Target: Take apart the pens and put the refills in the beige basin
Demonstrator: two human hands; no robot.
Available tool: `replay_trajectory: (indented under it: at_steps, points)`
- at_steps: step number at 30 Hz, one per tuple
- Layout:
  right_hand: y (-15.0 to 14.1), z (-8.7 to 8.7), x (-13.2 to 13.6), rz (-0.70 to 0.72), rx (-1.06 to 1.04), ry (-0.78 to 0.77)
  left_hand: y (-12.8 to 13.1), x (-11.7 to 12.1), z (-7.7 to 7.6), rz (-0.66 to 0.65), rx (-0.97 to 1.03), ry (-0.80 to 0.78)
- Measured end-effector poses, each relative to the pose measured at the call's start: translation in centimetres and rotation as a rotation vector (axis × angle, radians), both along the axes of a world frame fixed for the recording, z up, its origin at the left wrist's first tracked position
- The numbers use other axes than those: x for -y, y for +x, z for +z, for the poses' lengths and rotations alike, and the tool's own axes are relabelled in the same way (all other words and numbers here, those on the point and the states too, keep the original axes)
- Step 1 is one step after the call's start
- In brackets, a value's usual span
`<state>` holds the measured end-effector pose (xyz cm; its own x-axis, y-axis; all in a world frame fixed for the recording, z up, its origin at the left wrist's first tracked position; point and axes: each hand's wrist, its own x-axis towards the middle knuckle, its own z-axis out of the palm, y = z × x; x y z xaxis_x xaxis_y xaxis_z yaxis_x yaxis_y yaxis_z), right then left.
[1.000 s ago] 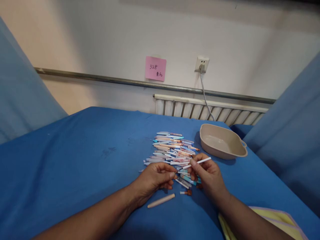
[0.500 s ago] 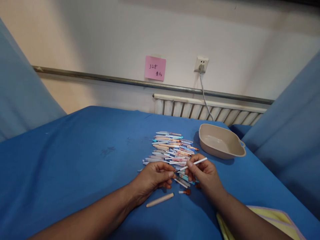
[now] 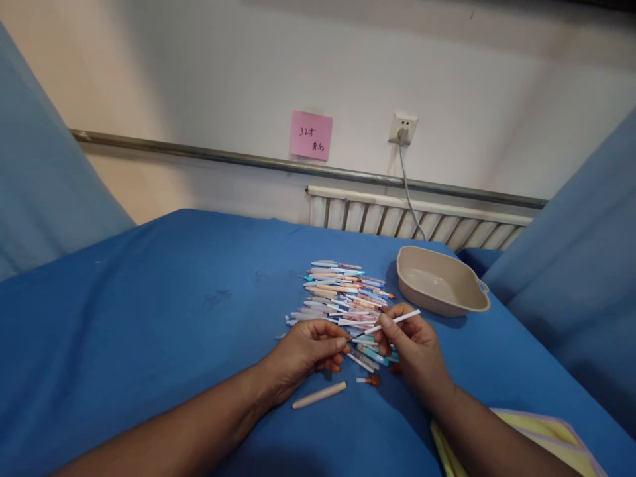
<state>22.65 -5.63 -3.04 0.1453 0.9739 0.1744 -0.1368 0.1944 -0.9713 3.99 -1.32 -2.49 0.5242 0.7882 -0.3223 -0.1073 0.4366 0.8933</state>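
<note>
My right hand (image 3: 408, 334) pinches a white pen refill (image 3: 405, 317), which slants up to the right. From its lower end a thin dark part reaches to the fingertips of my left hand (image 3: 313, 346). Those fingers are pinched together on something small at that end; I cannot make out what it is. Below my hands lie a beige pen barrel (image 3: 319, 395) and a small brown pen part with a white stem (image 3: 368, 380). Many pens and pen parts (image 3: 332, 289) lie in a stack of rows just beyond my hands, partly covered by them.
A beige plastic basin (image 3: 440, 278) stands at the right of the blue-covered table (image 3: 163, 318). A yellow cloth (image 3: 536, 437) lies under my right forearm. Behind are a radiator (image 3: 368, 215), a metal rail (image 3: 223, 156) and a plugged socket (image 3: 403, 128). Blue curtains (image 3: 571, 232) hang at both sides.
My right hand has drawn slightly away to the right with the white refill, so more of the thin dark part shows between the hands. The left hand stays nearly in place.
</note>
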Motion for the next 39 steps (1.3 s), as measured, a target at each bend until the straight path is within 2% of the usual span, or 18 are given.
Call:
replay_trajectory:
  at_steps: [6,12,39]
  points:
    - [-0.36,0.08,-0.21,0.032,0.005,-0.042,0.09,0.17,0.05,0.003,-0.009,-0.001]
    - [0.0,-0.12,-0.1,-0.001,-0.004,0.025,0.02,0.07,-0.14,0.007,-0.018,0.001]
    - [-0.25,0.33,0.05,-0.018,0.027,0.005,-0.08,-0.07,-0.39,-0.015,0.017,0.015]
